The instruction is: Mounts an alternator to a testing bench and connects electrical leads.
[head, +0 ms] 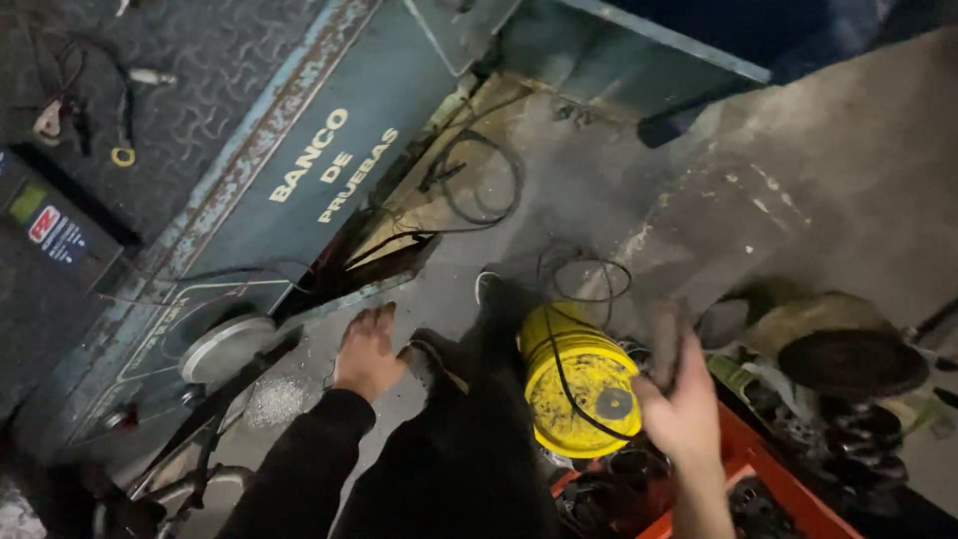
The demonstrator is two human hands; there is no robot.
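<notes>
My left hand point(364, 351) hangs over the concrete floor point(599, 190) with its fingers apart and nothing in it, close to the foot of a blue metal bench point(299, 190). My right hand point(684, 404) is raised and blurred above the edge of a yellow bucket point(579, 384). Its fingers curl near something dark, and I cannot tell whether they grip it. A black cable point(559, 369) runs across the bucket's top. My dark-trousered leg and shoe point(479, 309) stand between the two hands.
A red crate point(763, 469) with dark metal parts sits at lower right, rusty round parts point(848, 359) beside it. Loose black wires point(484, 180) lie on the floor. A grey disc point(225, 344) sits on the bench front; a black battery point(50, 235) stands at left.
</notes>
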